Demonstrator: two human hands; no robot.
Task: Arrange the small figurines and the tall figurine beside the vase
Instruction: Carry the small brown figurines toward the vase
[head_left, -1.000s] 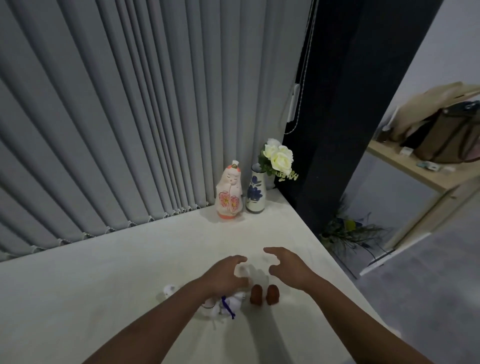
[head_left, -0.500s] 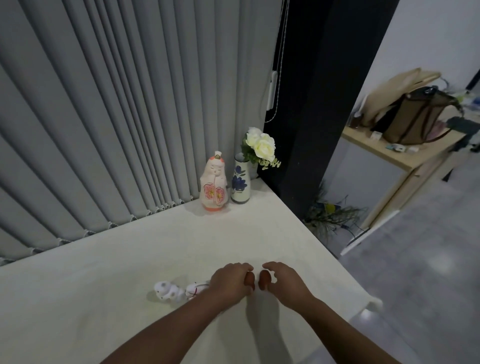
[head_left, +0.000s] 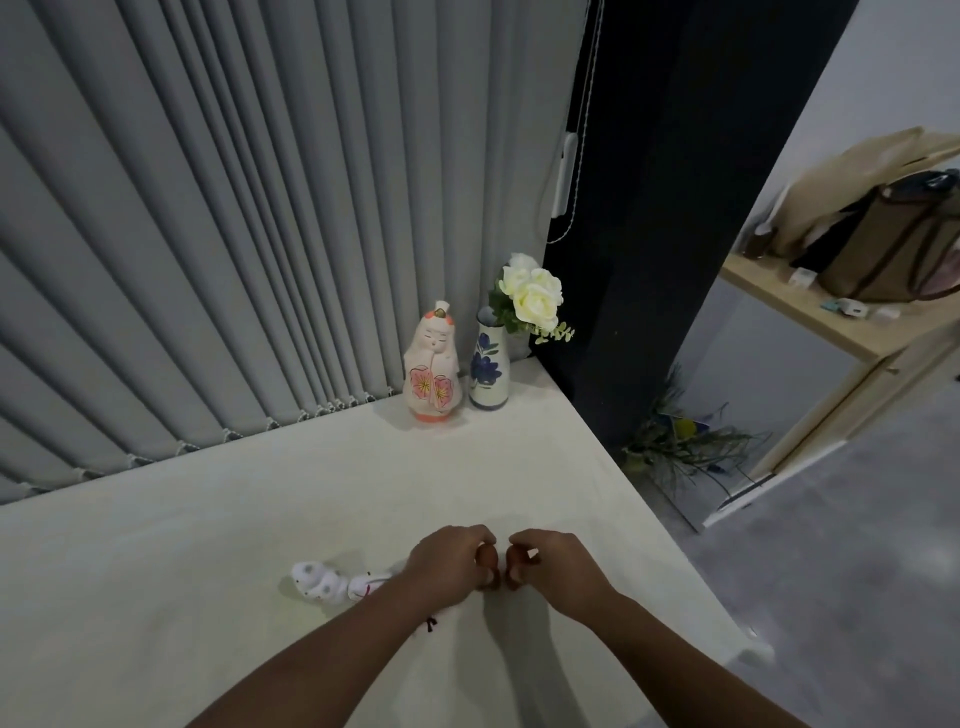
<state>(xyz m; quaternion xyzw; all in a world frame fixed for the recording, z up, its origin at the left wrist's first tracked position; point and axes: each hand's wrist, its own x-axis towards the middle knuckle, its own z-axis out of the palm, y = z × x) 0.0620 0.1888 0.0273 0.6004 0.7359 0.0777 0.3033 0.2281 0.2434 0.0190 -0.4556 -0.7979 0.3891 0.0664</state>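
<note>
A tall white figurine (head_left: 432, 370) with pink flower marks stands at the table's far corner, just left of a white vase (head_left: 489, 370) with blue flowers and cream roses. Near the front of the table my left hand (head_left: 451, 564) is shut on a small brown figurine (head_left: 487, 559). Right beside it, my right hand (head_left: 550, 569) is shut on a second small brown figurine (head_left: 514, 570). Both brown pieces are mostly hidden by my fingers. Small white figurines (head_left: 319, 583) lie left of my left wrist, partly hidden under my forearm.
The pale table (head_left: 260, 519) ends at a right edge close to my right arm. Grey vertical blinds (head_left: 234, 234) hang behind it, with a black pillar (head_left: 649, 208) at the corner. A wooden shelf (head_left: 810, 312) with bags stands across the floor.
My hands came down from open above the two brown figurines and closed on them, one in each. The camera view has shifted slightly.
</note>
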